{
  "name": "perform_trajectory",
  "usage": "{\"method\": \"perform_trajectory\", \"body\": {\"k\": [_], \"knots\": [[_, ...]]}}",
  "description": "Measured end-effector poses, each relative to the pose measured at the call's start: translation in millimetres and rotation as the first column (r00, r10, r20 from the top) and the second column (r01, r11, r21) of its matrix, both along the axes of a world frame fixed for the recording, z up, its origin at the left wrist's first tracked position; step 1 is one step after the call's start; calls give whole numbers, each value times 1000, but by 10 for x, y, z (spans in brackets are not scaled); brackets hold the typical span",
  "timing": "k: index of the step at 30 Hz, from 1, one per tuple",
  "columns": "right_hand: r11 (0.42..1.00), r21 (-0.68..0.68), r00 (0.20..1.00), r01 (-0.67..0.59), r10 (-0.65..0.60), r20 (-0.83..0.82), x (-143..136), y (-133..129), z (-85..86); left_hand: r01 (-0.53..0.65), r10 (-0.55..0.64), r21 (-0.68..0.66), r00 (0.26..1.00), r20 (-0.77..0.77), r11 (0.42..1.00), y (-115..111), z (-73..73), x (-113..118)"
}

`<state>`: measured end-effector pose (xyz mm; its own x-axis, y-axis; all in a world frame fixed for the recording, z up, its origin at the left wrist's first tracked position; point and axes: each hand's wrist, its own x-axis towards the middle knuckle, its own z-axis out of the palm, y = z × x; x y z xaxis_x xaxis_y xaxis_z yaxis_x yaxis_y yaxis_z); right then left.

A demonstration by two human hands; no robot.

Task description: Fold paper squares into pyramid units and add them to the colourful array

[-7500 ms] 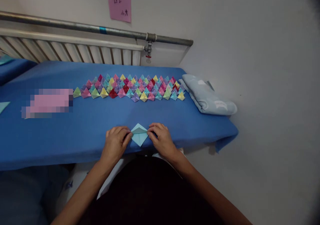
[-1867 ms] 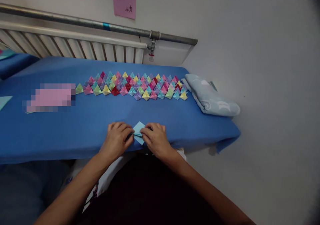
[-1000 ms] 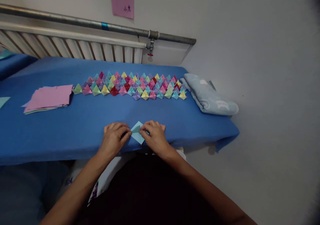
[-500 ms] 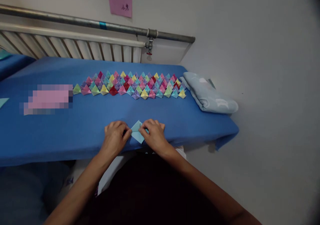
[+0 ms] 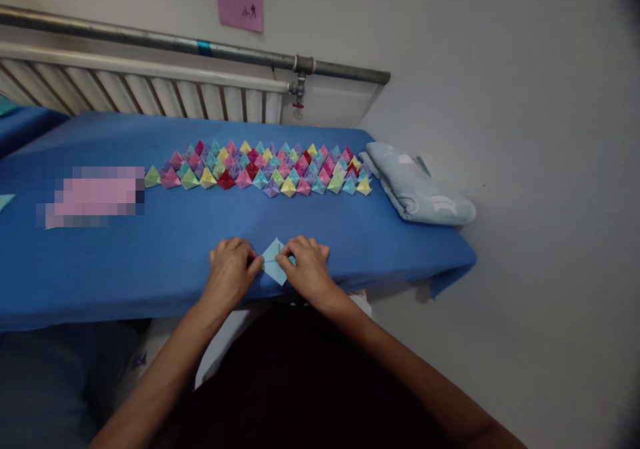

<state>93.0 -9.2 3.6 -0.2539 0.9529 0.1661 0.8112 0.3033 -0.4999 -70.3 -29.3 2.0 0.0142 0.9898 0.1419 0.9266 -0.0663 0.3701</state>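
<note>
A light-blue sheet of origami paper point(image 5: 273, 270), creased and partly folded, lies near the front edge of the blue-covered table point(image 5: 175, 256). With thumb and fingers closed, my left hand point(image 5: 232, 266) pinches its left corner. My right hand point(image 5: 306, 265) is closed on the right part of the same paper, its thumb and forefinger at a fold near the middle and covering the right corner. Beyond my hands stand several rows of small folded paper pieces point(image 5: 289, 186) in pink, yellow, green, blue, purple and red.
A folded pale-blue cloth point(image 5: 425, 189) lies at the table's right end by the wall. To the left is a pixelated pink patch point(image 5: 100, 196). Behind the table run a white radiator point(image 5: 190, 101) and a metal pipe point(image 5: 240, 56) with a valve point(image 5: 299, 89).
Both hands keep their hold on the light-blue paper, and its folds look nearly the same. The whole view has shifted very slightly.
</note>
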Motion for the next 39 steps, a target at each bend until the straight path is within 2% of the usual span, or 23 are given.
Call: {"method": "perform_trajectory", "body": {"k": [7, 19, 24, 29, 34, 36, 39], "knots": [[1000, -1, 1000, 21, -21, 18, -15, 1, -1, 4, -6, -50, 999, -38, 999, 17, 32, -8], [1000, -12, 999, -28, 28, 22, 5, -6, -21, -11, 9, -27, 996, -86, 1000, 23, 50, 2], [999, -22, 999, -31, 32, 39, 6, -11, -5, -48, 47, -16, 996, -76, 999, 15, 59, 17], [999, -47, 999, -19, 21, 35, 10, 12, 28, -108, 105, -63, 993, -48, 992, 18, 73, -23], [998, -51, 998, -23, 25, 53, 18, 33, 44, -105, 99, -97, 993, -58, 990, 19, 97, -88], [999, -38, 998, -31, 33, 54, 19, 28, 41, -102, 96, -60, 991, -96, 993, -3, 98, -66], [999, -8, 998, -32, 33, 57, 22, 17, 22, -24, 44, 111, 983, -177, 994, -69, 62, 41]]}}
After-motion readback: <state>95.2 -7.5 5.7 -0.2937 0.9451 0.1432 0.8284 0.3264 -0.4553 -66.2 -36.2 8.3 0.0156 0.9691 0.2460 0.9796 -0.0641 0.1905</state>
